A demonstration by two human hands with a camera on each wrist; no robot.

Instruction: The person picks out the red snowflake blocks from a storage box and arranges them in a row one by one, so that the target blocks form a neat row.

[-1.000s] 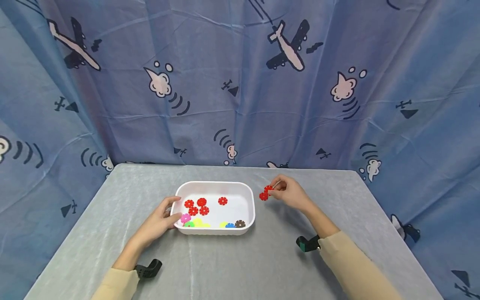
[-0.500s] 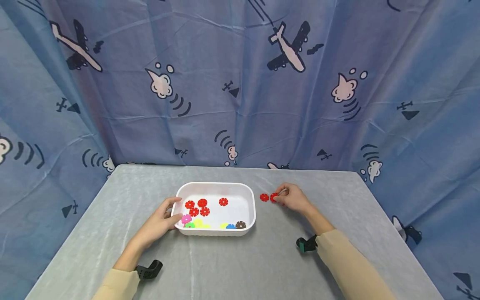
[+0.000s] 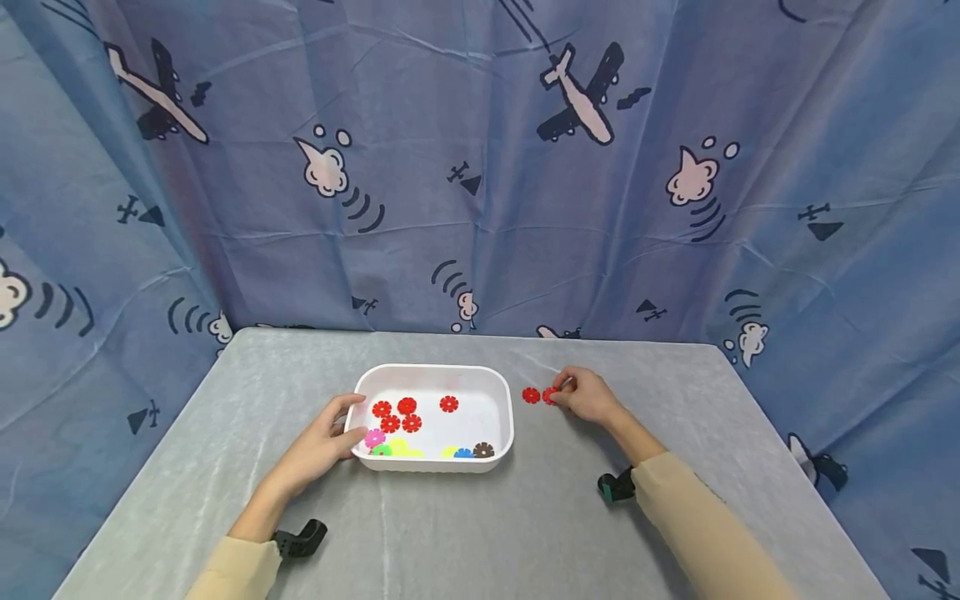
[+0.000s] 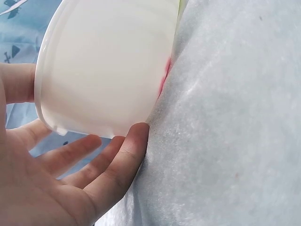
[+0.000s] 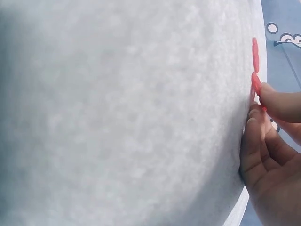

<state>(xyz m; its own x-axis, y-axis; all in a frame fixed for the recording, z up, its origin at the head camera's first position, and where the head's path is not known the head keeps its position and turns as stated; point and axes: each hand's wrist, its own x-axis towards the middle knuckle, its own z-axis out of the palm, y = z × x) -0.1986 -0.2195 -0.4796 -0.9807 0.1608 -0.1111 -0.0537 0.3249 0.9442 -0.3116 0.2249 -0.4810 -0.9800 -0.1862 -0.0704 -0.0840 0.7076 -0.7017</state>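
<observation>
Blue airplane-print curtain point(image 3: 397, 175) backs a grey cloth-covered table point(image 3: 450, 533). Right of the white plastic tray point(image 3: 431, 466), the right hand point(image 3: 590, 397) pinches a red notched disc point(image 3: 548, 396) just beside another red disc point(image 3: 531, 396); the left hand point(image 3: 318, 437) grips the tray's left end. That pinched disc looks light, stiff, best held by its edges. Only the right wrist view shows it tilted.

You pinch a notched red disc point(image 3: 548, 396) just beside a matching disc point(image 3: 531, 395) lying flat on the desk point(image 3: 465, 533); your white tray point(image 3: 429, 465) sits upright to their left, holding coloured discs point(image 3: 412, 423).
</observation>
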